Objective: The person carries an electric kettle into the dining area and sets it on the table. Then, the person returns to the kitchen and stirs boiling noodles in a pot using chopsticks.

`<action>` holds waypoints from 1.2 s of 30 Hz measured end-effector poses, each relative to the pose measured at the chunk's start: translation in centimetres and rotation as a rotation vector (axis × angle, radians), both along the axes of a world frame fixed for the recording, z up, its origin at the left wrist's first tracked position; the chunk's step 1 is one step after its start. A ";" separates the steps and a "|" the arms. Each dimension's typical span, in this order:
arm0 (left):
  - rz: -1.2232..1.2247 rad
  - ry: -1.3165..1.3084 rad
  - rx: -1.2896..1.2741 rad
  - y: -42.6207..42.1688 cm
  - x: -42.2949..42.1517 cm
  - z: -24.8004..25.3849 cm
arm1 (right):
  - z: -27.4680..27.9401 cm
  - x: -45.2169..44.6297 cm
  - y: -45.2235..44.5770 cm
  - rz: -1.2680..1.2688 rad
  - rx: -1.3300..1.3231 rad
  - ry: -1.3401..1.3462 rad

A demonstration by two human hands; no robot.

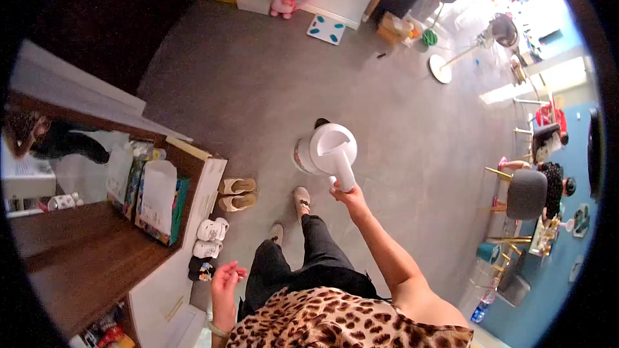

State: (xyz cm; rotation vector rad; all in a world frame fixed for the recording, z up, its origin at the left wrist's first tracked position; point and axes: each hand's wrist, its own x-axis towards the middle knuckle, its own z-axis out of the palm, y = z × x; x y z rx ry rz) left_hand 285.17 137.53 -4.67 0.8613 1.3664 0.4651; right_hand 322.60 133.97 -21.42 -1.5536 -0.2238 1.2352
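My right hand (348, 193) is wrapped round the handle of a white kettle (334, 145) with a round lid, held out in front of me above the floor. Its side carries some coloured marking too small to read. A dark shape shows at its far edge, partly hidden behind it. Low on the left, my left hand (225, 287) hangs beside my leg with loosely bent fingers and nothing visible in it. The nearest things to it are several shoes (213, 229) lined up along the cabinet.
On my left stands a wooden cabinet (84, 232) with bags and a mirror. Ahead by the wall are a scale (325, 29) and a pink toy (282, 4). A round-based stand (440, 69) is farther right. Two people sit near a grey chair (526, 194) at the right.
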 end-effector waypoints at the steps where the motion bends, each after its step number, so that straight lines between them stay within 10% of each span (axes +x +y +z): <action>1: -0.005 0.012 -0.033 0.1 0.4 -0.6 | -0.6 0.8 0.7 0.008 -0.007 -0.018; 13: -0.268 0.007 -0.089 3.9 0.5 -14.8 | -7.2 2.6 2.8 -0.139 0.002 -0.013; 20: -0.969 0.730 0.340 0.7 0.7 -22.6 | -12.6 3.0 1.5 -0.225 -0.039 -0.012; 25: -1.143 0.708 0.245 -2.8 1.0 -27.5 | -19.6 4.4 0.5 -0.238 -0.109 -0.015; 36: -0.963 0.691 0.217 0.4 5.6 -24.2 | -18.4 6.7 0.5 -0.242 -0.167 0.050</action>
